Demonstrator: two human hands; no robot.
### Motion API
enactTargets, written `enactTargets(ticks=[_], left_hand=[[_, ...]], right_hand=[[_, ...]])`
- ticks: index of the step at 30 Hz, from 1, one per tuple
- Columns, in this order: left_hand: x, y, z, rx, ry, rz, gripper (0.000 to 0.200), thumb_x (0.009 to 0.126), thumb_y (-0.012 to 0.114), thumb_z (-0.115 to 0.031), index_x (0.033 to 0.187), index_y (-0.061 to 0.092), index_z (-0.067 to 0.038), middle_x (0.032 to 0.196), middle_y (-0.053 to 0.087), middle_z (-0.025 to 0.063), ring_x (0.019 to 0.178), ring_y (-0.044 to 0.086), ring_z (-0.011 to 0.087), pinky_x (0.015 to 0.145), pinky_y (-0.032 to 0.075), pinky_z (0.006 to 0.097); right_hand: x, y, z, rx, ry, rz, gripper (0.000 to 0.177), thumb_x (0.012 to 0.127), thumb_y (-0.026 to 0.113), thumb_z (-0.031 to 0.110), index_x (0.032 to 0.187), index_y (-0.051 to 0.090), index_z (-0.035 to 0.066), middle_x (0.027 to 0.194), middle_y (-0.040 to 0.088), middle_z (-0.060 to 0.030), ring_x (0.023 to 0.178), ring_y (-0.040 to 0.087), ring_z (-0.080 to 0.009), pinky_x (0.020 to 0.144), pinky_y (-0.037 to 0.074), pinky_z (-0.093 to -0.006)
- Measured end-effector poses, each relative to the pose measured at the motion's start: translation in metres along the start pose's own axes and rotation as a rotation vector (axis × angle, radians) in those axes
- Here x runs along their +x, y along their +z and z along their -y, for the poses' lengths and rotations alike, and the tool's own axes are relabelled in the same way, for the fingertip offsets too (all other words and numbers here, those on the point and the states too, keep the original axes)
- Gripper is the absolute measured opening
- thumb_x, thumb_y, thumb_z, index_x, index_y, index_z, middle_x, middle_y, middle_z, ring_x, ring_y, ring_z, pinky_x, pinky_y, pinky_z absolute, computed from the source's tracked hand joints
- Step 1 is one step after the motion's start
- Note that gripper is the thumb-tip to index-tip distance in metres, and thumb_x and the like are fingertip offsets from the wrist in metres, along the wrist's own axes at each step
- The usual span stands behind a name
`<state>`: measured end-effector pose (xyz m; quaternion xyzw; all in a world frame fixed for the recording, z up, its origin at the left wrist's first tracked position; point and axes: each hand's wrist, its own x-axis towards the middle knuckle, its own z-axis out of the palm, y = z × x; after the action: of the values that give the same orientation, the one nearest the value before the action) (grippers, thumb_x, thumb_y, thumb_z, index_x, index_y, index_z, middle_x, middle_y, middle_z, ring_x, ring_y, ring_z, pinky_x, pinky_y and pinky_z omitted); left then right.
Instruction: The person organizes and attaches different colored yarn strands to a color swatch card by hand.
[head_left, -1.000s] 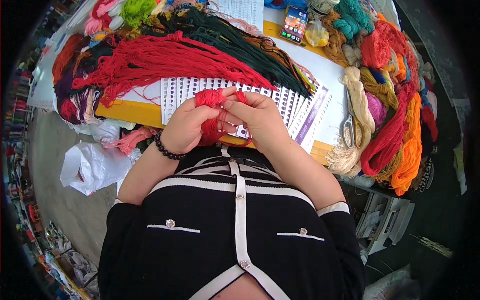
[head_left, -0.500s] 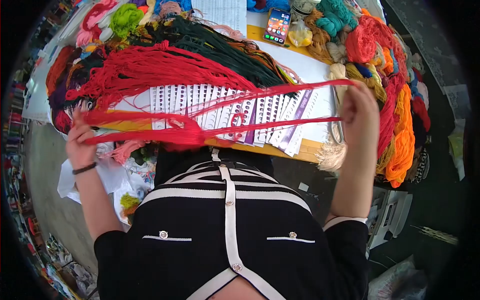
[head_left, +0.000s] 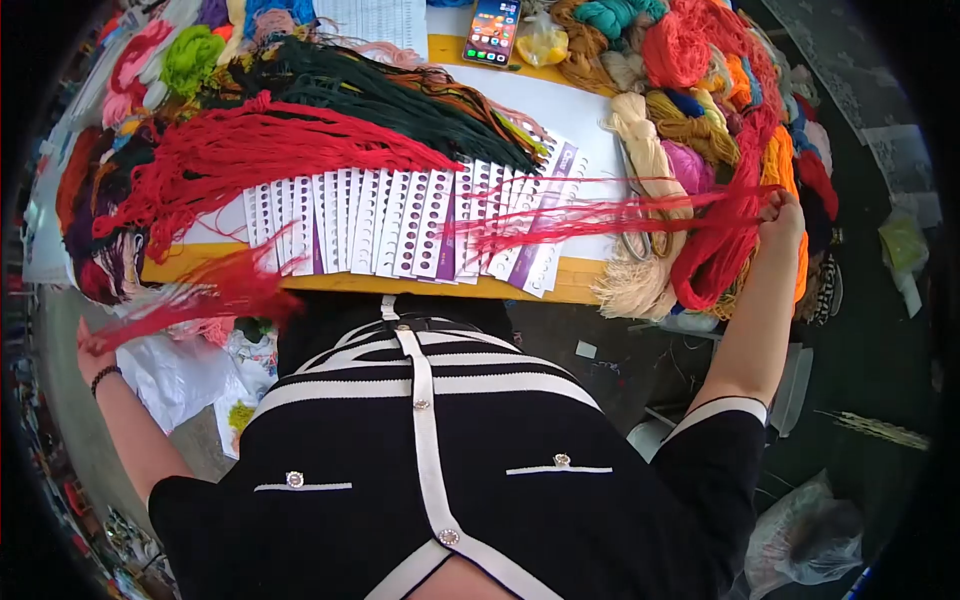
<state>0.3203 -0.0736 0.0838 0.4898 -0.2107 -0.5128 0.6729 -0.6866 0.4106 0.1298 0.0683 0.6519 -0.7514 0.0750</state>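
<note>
At the far left, my left hand (head_left: 92,345) is closed around one end of a bundle of red thread (head_left: 215,300), whose loose end fans out blurred near the table's front edge. Out to the right, my right hand (head_left: 780,215) is closed on a second bunch of red strands (head_left: 590,218). Those strands stretch leftward in the air above the punched thread cards (head_left: 420,225). Between the two bunches there is a gap. A large hank of red thread (head_left: 290,140) lies on the table beyond the cards, with dark green thread (head_left: 400,95) behind it.
Colourful skeins, including orange yarn (head_left: 780,165) and cream yarn (head_left: 650,150), are piled at the right. Scissors (head_left: 632,225) lie beside the cream yarn. A phone (head_left: 491,32) and a printed sheet (head_left: 372,28) are at the back. A white plastic bag (head_left: 175,375) hangs below left.
My hands have moved farther apart, left hand down and left, right hand to the right. The red thread stretched between them is now in two separate bunches. The view has shifted slightly.
</note>
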Motion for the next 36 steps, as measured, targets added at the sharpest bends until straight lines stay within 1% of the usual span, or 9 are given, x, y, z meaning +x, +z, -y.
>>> enactTargets(ticks=[3,6,8,12,18,25,28,33,36], left_hand=[[-0.095,0.067,0.039,0.139,-0.136,0.107,0.045,0.090,0.038,-0.011,0.135,0.039,-0.009,0.058,0.029,-0.0066,0.043,0.028,0.0017,0.036,0.024,0.0167],[-0.145,0.100,0.114,-0.037,-0.552,0.667,0.043,0.091,0.046,-0.019,0.134,0.041,-0.011,0.087,0.066,-0.0018,0.040,0.030,0.0017,0.036,0.025,0.0166],[-0.209,0.143,0.162,-0.033,-0.798,0.954,0.035,0.094,0.042,-0.023,0.126,0.048,-0.010,0.094,0.065,0.0022,0.042,0.033,0.0022,0.038,0.026,0.0159],[-0.341,0.257,0.191,0.501,-0.844,1.267,0.034,0.096,0.040,-0.029,0.115,0.056,-0.005,0.104,0.063,0.0059,0.047,0.034,0.0018,0.043,0.027,0.0162],[-0.388,0.291,0.203,0.794,-0.785,1.247,0.031,0.093,0.047,-0.030,0.097,0.063,-0.004,0.071,0.057,-0.0006,0.055,0.041,0.0041,0.049,0.032,0.0180],[-0.394,0.291,0.205,0.618,0.306,1.631,0.008,0.086,0.059,-0.009,0.088,0.061,-0.002,0.078,0.061,0.0065,0.072,0.058,0.0142,0.066,0.045,0.0277],[-0.395,0.292,0.221,0.606,0.162,1.613,0.009,0.087,0.058,-0.010,0.087,0.062,-0.002,0.078,0.061,0.0074,0.072,0.058,0.0148,0.066,0.045,0.0282],[-0.368,0.313,0.215,0.694,-0.039,1.401,0.022,0.087,0.058,-0.012,0.106,0.061,0.001,0.095,0.065,0.0056,0.089,0.058,0.0096,0.081,0.045,0.0260],[-0.359,0.343,0.196,0.642,-0.349,1.309,0.029,0.089,0.054,-0.020,0.110,0.059,0.000,0.100,0.064,0.0062,0.067,0.052,0.0040,0.053,0.039,0.0165]], right_hand=[[-0.094,0.050,-0.011,-0.326,-0.199,0.311,0.009,0.082,0.057,0.014,0.089,0.056,0.008,0.063,0.049,0.0032,0.046,0.038,-0.0067,0.042,0.029,-0.0210],[-0.209,0.102,-0.074,-0.655,-0.209,0.756,0.027,0.080,0.057,0.006,0.107,0.059,0.002,0.085,0.062,-0.0037,0.069,0.055,-0.0086,0.055,0.044,-0.0220],[-0.283,0.123,-0.113,-0.677,-0.285,1.335,0.025,0.080,0.059,0.006,0.105,0.060,0.001,0.086,0.064,-0.0068,0.076,0.062,-0.0153,0.063,0.049,-0.0282],[-0.375,0.151,-0.120,-0.691,-0.692,1.622,0.011,0.076,0.059,0.010,0.083,0.061,0.002,0.074,0.060,-0.0181,0.070,0.060,-0.0353,0.062,0.048,-0.0422],[-0.355,0.143,-0.087,-0.575,-0.289,1.403,0.012,0.081,0.063,0.003,0.092,0.063,0.001,0.078,0.064,-0.0059,0.071,0.062,-0.0139,0.066,0.049,-0.0269],[-0.344,0.132,-0.091,-0.620,-0.375,1.461,0.013,0.085,0.060,0.004,0.098,0.060,0.002,0.085,0.062,-0.0057,0.091,0.059,-0.0146,0.077,0.047,-0.0265],[-0.332,0.118,-0.080,0.407,0.380,1.387,0.017,0.088,0.056,0.015,0.105,0.057,0.011,0.078,0.056,-0.0006,0.085,0.056,-0.0159,0.079,0.048,-0.0315],[-0.200,0.066,-0.020,-0.099,-0.316,0.631,0.015,0.087,0.059,0.021,0.095,0.060,0.008,0.070,0.049,0.0019,0.064,0.047,-0.0084,0.064,0.041,-0.0242],[-0.187,0.080,-0.028,-0.517,-0.662,0.364,0.017,0.085,0.061,0.017,0.095,0.063,0.004,0.080,0.059,-0.0018,0.071,0.052,-0.0086,0.066,0.042,-0.0241]])
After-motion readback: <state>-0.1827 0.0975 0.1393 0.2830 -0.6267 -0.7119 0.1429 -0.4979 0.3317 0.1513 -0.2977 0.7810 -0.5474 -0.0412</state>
